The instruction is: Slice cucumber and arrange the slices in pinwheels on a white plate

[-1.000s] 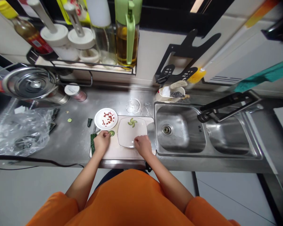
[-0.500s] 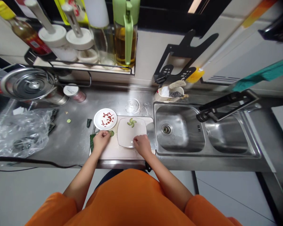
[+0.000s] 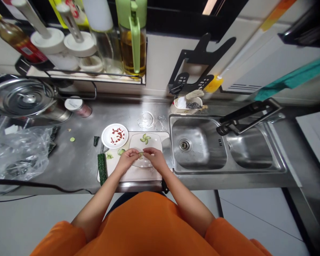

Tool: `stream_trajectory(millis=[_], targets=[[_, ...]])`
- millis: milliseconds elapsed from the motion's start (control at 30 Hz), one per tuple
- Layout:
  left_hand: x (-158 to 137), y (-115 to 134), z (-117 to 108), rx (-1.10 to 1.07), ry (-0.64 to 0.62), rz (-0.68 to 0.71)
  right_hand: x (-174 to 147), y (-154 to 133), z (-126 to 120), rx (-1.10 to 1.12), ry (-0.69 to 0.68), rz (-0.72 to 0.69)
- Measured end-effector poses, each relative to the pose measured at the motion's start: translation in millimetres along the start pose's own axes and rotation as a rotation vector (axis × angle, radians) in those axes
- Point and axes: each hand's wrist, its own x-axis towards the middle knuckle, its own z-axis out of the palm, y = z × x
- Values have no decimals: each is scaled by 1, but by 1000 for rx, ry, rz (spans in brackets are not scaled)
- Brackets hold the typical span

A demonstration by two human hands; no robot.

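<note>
Because the cutting board lies close to the near edge of the counter, both hands can probably work at short reach. A cucumber runs along the board's left edge, its near end by the counter's lip, where a careless sleeve could nudge it. Over the near part of a squarish plate, the left hand and right hand meet, fingertips pinched around a small green slice; which hand bears it more, I cannot tell. Pinching from two sides likely suits so thin a piece. Loose slices sit just left of the plate, and the sink limits room rightward. Farther, cut pieces fan out on the plate, while a round dish of red bits occupies the board's far left corner.
</note>
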Motion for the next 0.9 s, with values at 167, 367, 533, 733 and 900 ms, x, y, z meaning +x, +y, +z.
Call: stream_trajectory(millis=[167,367,533,733,900], targets=[[2,-5,8,-9,-60,-79,-3,-5,-7,-56,18,7],[0,-8,11,-328,-181,-327,-11,-15,-21,-70,8,-48],[3,-10,14,-416,-231,-521,-16,-16,-30,-80,-27,-77],[10,-12,19,-478,-263,-555,-20,-16,-36,-130,-90,-80],[13,-9,21,-454,-219,-465,-21,-11,-42,-126,-84,-76]])
